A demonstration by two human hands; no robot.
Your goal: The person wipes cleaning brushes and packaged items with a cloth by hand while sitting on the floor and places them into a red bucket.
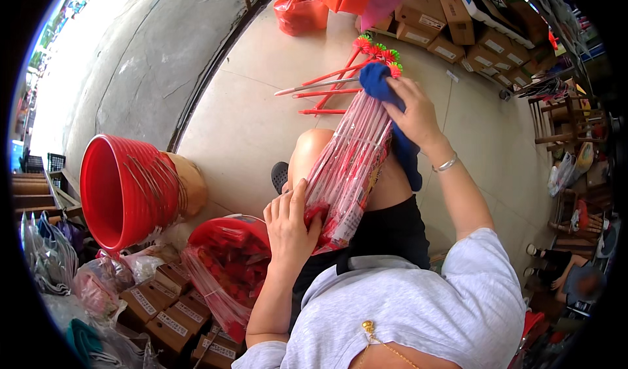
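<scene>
Across my lap lies a bundle of thin packets in clear plastic (pixel 351 148), pink and red inside, with a pale band around it. My left hand (pixel 292 227) grips its near end, fingers along the left side and thumb by a red part. At the far end, my right hand (pixel 414 109) pinches a blue cloth (pixel 375 82), which drapes down the bundle's right side. Just beyond are several red-handled brushes (pixel 333 93) with red and green bristle heads, lying on the floor. A metal rod with a pale tip (pixel 314 86) lies among them.
A ribbed red bucket (pixel 127 192) lies tipped at the left. Beside my left forearm, a red bucket (pixel 230 219) holds plastic-wrapped red items. Cardboard boxes (pixel 176 315) stand lower left, more boxes (pixel 446 26) at upper right. A person (pixel 579 278) sits at the far right.
</scene>
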